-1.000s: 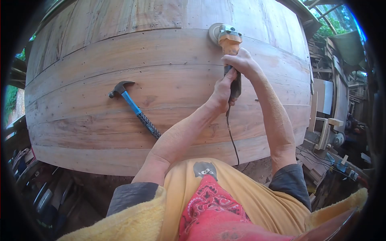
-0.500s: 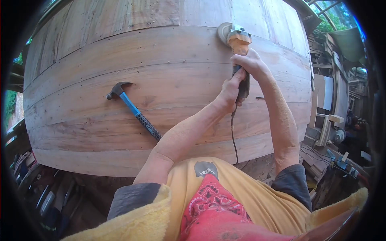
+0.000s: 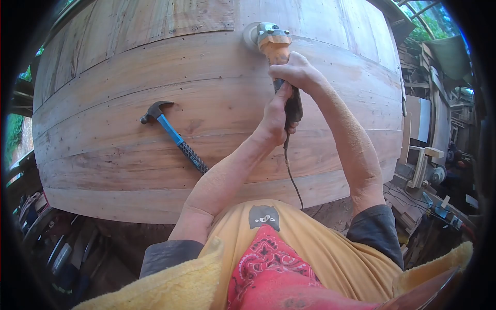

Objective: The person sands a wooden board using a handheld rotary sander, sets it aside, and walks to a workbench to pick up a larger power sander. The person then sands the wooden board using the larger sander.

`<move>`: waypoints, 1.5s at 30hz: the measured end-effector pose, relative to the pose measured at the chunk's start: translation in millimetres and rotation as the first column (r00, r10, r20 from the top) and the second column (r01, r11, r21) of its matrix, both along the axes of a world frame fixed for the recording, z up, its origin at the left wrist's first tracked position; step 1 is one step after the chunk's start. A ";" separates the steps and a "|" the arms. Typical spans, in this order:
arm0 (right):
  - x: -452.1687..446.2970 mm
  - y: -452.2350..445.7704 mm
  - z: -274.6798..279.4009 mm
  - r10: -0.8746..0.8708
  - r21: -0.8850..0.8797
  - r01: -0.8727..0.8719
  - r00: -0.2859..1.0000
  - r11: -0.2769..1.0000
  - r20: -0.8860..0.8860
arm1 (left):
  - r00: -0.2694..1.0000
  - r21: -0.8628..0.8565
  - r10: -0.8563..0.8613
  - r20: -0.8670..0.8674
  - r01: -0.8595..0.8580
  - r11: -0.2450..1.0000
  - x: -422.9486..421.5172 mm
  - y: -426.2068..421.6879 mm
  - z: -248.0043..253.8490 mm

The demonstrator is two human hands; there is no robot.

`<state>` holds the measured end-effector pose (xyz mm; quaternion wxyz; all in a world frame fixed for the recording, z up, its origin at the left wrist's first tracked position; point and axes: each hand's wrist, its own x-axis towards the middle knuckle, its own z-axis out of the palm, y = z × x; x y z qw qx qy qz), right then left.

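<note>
An orange and black angle grinder [image 3: 276,49] is held in both my hands over a wide surface of wooden planks [image 3: 206,111]. Its round disc [image 3: 251,36] lies at the upper left of the tool, at or very close to the wood near a plank seam. My right hand [image 3: 293,71] wraps the body just behind the orange gear housing. Lower down, my left hand [image 3: 279,113] grips the dark rear end, from which a black cord [image 3: 291,173] hangs towards my body. Left of my forearm rests a claw hammer [image 3: 173,135] with a blue and black handle.
Along the right side stand stacked timber and a wooden frame [image 3: 419,168], with a clutter of cables [image 3: 408,199] below. Metal odds and ends [image 3: 62,258] crowd the lower left. The planked surface ends just before my yellow shirt [image 3: 305,243].
Both hands have carried the angle grinder to the left and slightly farther away across the planks. The cord has swung with it. The hammer stays where it lay.
</note>
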<state>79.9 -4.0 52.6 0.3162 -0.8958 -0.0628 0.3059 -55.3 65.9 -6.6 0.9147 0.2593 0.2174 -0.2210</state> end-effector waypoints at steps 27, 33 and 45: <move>21.8 -47.3 -26.5 -0.106 0.193 0.095 0.993 0.977 0.047 | 0.997 -0.019 -0.067 0.042 0.068 0.998 25.6 -23.4 -5.8; 64.9 -65.6 -41.9 -0.237 0.188 0.218 0.968 0.958 0.085 | 0.990 -0.012 -0.136 0.049 0.136 0.991 79.3 -32.2 -19.0; 37.7 34.9 -51.7 -0.127 0.311 0.081 0.983 0.947 0.130 | 0.999 0.019 -0.019 0.040 0.018 1.000 48.3 57.5 -20.8</move>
